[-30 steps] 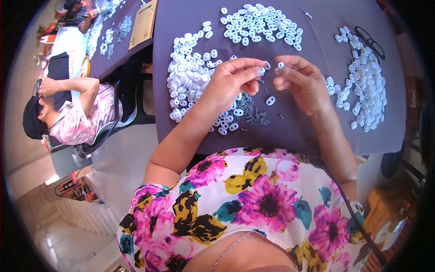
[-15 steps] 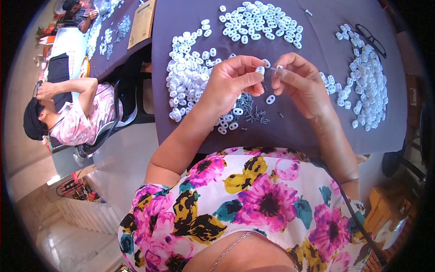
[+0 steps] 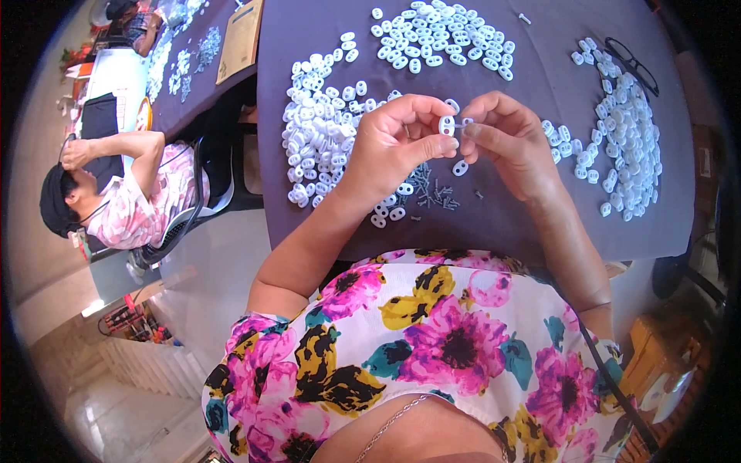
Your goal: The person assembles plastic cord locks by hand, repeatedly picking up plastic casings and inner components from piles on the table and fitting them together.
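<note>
My left hand [image 3: 397, 137] pinches a white oval two-hole plastic piece [image 3: 447, 126] between thumb and fingers, its holed face showing. Close against it, my right hand [image 3: 505, 139] is closed on a small white piece [image 3: 467, 122], mostly hidden by the fingertips. A thin grey shank, like a screw [image 3: 458, 126], bridges the gap between the two pieces. Just past the left fingertips shows another white oval piece [image 3: 452, 104]. Below the hands lie a loose white piece [image 3: 461, 167] and a small heap of grey screws [image 3: 438, 194].
White pieces lie in a left pile [image 3: 312, 139], a far group [image 3: 444, 35] and a right pile [image 3: 637, 147] on the dark tablecloth [image 3: 532, 231]. Eyeglasses [image 3: 633, 65] rest at the far right. A seated person [image 3: 139, 189] is at the left, near another table with a clipboard [image 3: 241, 42].
The piece in my left hand has turned so its two holes face up toward me. My left thumb has shifted right, and the hands are slightly closer together.
</note>
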`<action>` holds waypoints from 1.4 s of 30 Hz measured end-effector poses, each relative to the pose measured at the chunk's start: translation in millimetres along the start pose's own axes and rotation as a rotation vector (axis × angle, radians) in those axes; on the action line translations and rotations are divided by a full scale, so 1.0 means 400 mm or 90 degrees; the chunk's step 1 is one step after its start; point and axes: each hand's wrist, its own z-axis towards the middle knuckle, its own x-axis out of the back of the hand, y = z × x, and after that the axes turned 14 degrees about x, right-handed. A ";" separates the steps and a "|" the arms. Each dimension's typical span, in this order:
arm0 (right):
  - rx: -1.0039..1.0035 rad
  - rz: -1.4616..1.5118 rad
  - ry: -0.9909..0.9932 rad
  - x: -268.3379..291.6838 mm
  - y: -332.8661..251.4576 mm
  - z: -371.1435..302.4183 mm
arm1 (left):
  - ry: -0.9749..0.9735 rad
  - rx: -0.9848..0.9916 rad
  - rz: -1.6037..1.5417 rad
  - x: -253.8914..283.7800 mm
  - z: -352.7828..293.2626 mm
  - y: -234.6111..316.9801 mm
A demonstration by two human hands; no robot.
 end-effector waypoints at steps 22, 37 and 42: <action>0.013 -0.110 -0.005 0.008 0.005 0.002 | 0.046 -0.052 0.115 -0.002 -0.002 -0.005; 0.021 -0.100 0.000 0.000 -0.002 -0.002 | -0.020 0.062 -0.090 0.019 0.012 -0.021; 0.016 -0.092 0.005 0.004 0.003 -0.002 | -0.001 0.037 -0.040 0.010 0.012 -0.021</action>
